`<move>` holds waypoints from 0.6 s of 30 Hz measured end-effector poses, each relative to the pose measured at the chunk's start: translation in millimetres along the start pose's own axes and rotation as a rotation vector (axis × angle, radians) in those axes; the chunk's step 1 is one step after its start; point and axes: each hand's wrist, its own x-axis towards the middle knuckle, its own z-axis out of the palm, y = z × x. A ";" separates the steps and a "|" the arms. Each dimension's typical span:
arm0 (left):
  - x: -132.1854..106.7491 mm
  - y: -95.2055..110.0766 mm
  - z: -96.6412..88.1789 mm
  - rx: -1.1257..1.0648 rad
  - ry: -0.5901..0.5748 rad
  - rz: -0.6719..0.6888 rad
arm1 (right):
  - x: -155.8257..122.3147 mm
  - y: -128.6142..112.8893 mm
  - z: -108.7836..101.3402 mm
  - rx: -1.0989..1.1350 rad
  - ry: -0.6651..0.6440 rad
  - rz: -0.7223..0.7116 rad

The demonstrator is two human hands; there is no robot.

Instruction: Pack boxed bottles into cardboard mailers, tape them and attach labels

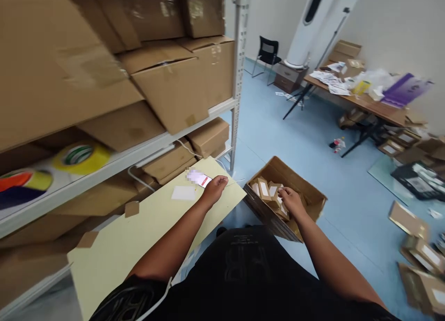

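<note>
Right fingers (285, 193) over small boxes (264, 190)

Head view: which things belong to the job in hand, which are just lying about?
Likely in use:
small boxes
open carton
phone
right hand, at the boxes
left hand, near the phone

Likely lying about:
yellow tape roll
black chair
papers

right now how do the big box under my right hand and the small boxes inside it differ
The big box is open at the top; the small boxes look shut. The big box is far larger, with room for several small boxes. The small boxes show white labels, while no label shows on the big box. Both look like brown cardboard.
</note>
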 end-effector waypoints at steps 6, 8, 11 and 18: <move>-50.9 -27.3 -30.1 -0.049 0.221 -0.096 | 36.3 -44.9 45.2 -0.044 -0.251 -0.151; -69.6 -34.4 -30.2 -0.074 0.328 -0.120 | 50.9 -53.3 55.7 -0.054 -0.326 -0.212; -98.9 -43.7 -20.0 -0.133 0.505 -0.170 | 71.6 -60.1 68.2 -0.046 -0.467 -0.249; -174.2 -59.2 29.6 -0.225 0.865 -0.241 | 81.7 -64.1 99.3 -0.002 -0.753 -0.212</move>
